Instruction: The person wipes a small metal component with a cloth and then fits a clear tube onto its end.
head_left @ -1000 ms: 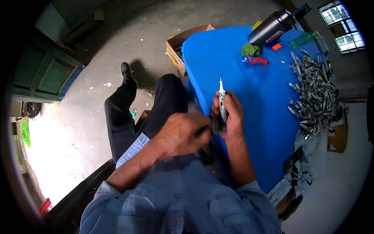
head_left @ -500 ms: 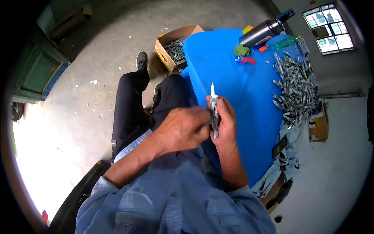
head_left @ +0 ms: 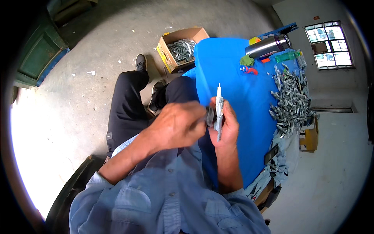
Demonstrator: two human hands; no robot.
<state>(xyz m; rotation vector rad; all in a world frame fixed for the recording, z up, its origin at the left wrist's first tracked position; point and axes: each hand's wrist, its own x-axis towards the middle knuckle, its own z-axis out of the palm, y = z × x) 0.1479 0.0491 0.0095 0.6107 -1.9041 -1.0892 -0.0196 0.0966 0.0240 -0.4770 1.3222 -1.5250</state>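
My right hand (head_left: 226, 130) is closed around a slim grey pen-shaped plastic device (head_left: 219, 117), which stands nearly upright with its thin white tip pointing away from me. Close beside it on the left, my left hand (head_left: 181, 123) is closed, its fingertips smeared by motion. At those fingertips sits a small dark grey curved piece (head_left: 210, 116) with ridges, apparently pinched there; whether it touches the device I cannot tell. Both hands hover over my lap at the near left side of the blue-covered table (head_left: 249, 144).
A heap of similar grey pieces (head_left: 290, 97) covers the table's right side. Behind it lie a metal flask (head_left: 269, 46), a green bottle (head_left: 286, 57) and a red-and-blue item (head_left: 249, 70). An open cardboard box (head_left: 165, 58) with more grey pieces stands on the floor.
My left hand has drawn slightly left, away from the device, and the dark grey piece now shows at its fingertips. The device shows a different, lighter side.
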